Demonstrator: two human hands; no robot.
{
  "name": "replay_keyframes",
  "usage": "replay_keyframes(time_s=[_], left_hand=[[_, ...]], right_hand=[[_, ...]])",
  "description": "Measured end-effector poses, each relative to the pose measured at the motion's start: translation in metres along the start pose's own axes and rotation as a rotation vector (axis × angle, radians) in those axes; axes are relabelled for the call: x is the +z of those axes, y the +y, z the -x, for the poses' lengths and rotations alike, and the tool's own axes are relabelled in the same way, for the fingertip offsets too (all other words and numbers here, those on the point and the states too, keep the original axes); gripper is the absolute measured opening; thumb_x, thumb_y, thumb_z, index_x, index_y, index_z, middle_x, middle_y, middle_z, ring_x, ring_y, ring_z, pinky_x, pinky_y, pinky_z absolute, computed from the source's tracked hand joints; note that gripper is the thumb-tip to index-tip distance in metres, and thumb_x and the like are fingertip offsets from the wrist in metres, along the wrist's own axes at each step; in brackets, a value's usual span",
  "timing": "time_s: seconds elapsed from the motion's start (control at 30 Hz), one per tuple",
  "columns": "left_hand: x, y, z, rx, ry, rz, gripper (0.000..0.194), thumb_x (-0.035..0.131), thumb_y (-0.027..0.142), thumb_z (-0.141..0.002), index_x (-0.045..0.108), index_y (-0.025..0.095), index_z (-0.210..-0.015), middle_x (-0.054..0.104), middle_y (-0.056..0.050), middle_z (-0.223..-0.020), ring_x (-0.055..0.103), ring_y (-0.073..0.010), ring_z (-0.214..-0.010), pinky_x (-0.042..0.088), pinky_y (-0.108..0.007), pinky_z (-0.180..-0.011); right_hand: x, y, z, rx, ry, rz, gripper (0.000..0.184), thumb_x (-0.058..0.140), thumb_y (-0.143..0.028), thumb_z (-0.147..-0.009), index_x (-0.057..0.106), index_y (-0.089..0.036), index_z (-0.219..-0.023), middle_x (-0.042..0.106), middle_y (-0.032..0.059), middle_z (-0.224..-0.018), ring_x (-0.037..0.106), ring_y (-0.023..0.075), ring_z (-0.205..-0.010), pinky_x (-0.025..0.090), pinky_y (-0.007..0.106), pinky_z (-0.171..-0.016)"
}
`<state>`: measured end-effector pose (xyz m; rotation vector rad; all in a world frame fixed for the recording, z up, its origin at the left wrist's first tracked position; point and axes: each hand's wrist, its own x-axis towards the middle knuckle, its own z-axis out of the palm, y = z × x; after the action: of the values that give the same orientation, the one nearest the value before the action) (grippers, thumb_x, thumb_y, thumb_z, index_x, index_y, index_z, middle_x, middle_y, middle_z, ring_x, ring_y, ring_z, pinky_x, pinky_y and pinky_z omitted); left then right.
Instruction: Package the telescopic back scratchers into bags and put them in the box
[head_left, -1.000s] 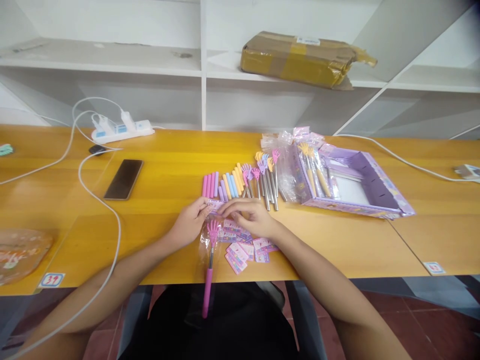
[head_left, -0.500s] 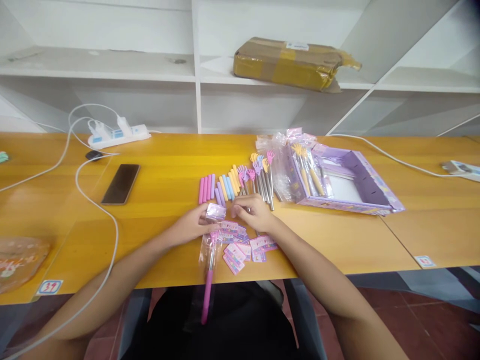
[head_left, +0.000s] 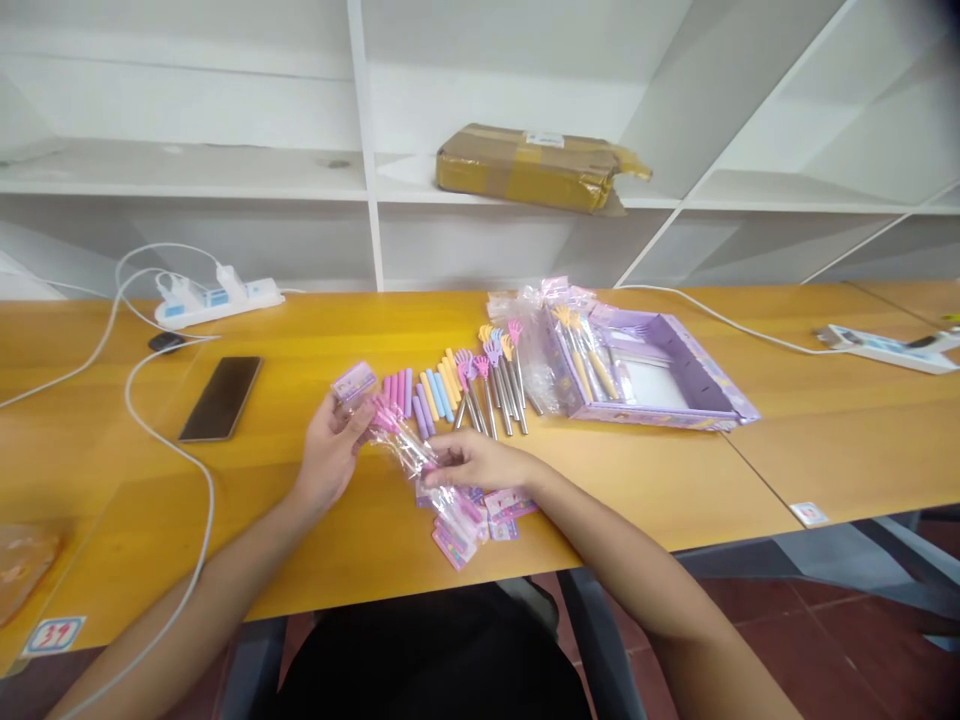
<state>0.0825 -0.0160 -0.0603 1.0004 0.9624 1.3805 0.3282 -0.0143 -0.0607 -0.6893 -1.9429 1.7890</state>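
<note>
My left hand (head_left: pixel 330 450) is closed on the top end of a pink back scratcher (head_left: pixel 401 432) in a clear plastic bag, just below its printed header card (head_left: pixel 354 382). My right hand (head_left: pixel 480 460) pinches the same bagged scratcher around its middle. Slanting down to the right, its pink handle end lies over a pile of small printed cards (head_left: pixel 510 503). Behind my hands are loose pink, purple, blue and yellow handle sleeves (head_left: pixel 397 392). Several metal-stemmed back scratchers (head_left: pixel 502 375) with coloured hand-shaped heads lie to the right of them.
A purple open box (head_left: pixel 675 405) holds bagged yellow back scratchers (head_left: pixel 589 360), with clear plastic bags (head_left: pixel 534 360) heaped at its left. A phone (head_left: pixel 221 398), a power strip (head_left: pixel 217 302) and white cables occupy the left side. On the shelf sits a taped carton (head_left: pixel 532 168).
The bagged back scratcher has swung from hanging over the table edge to slanting above the table. My left hand moved left; my right hand has come onto the scratcher.
</note>
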Motion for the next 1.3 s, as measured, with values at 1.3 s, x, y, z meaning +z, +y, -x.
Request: replay_keyframes(time_s=[1.3], left_hand=[[-0.030,-0.015,-0.021,0.325,-0.274,-1.519,0.044,0.043,0.042,-0.109,0.063,0.036,-0.147,0.060,-0.011,-0.129,0.053,-0.0331,-0.116,0.047,-0.054,-0.102]], right_hand=[[-0.124,0.013,0.042,0.633,0.926,1.212,0.037,0.050,-0.045,-0.104,0.075,-0.018,-0.099,0.079,0.0140,-0.097,0.072,0.0262,-0.090,0.042,0.031,-0.074]])
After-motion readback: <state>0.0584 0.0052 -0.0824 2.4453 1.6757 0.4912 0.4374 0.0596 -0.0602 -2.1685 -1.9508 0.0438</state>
